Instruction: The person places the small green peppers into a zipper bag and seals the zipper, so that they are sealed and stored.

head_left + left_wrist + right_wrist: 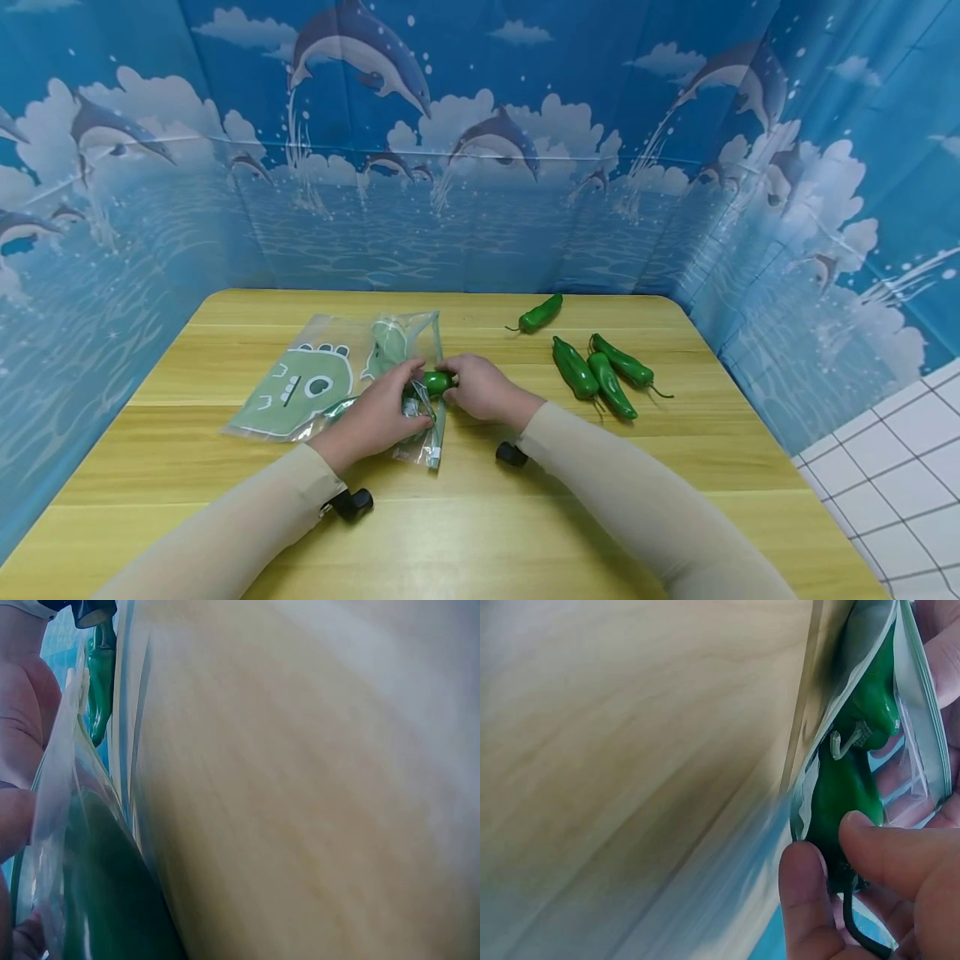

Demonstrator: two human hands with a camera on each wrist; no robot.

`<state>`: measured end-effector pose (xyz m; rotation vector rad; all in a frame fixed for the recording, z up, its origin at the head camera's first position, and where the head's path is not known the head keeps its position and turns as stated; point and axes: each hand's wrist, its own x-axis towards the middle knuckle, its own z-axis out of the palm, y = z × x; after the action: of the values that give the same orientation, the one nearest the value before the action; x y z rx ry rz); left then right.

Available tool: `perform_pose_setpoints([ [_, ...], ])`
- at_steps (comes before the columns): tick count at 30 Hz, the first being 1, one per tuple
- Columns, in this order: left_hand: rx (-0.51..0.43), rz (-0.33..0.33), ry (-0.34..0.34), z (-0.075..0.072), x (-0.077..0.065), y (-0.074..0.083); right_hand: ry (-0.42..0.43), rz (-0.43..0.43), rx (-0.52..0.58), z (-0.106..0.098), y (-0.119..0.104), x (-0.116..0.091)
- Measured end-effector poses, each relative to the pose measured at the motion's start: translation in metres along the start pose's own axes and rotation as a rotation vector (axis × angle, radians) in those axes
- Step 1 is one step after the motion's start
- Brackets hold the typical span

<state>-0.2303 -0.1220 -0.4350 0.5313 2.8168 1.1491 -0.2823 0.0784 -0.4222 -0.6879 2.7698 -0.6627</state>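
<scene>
A clear zip bag point(258, 408) with green cartoon prints lies on the table, its mouth toward the right. My left hand point(367, 421) grips the bag near its mouth. With thumb and fingers, my right hand point(486, 387) pinches a green pepper point(846, 795) by its stem end. The pepper's far end is inside the bag mouth, and its curved stem point(859, 934) hangs outside. Deeper inside, another green pepper point(874, 697) shows in the right wrist view. In the left wrist view, a large green pepper point(109, 892) shows through the plastic.
To the right of my hands lie three green peppers point(574, 369) close together. One more pepper point(542, 314) lies apart near the back edge of the wooden table point(450, 533). A dolphin-print curtain point(480, 225) stands behind and along both sides.
</scene>
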Motion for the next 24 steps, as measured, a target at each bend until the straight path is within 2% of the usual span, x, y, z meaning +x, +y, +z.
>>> perform_pose_setpoints([
  [6,0.002,0.002,0.01,0.001,0.0,0.001,0.012,0.0,-0.013,0.001,-0.003,0.001],
  [16,-0.004,-0.002,0.021,0.002,0.0,0.0,0.044,0.012,0.08,0.003,0.0,0.003],
  [24,0.008,-0.006,0.02,0.003,0.001,-0.001,0.062,0.048,-0.01,-0.002,0.007,-0.002],
])
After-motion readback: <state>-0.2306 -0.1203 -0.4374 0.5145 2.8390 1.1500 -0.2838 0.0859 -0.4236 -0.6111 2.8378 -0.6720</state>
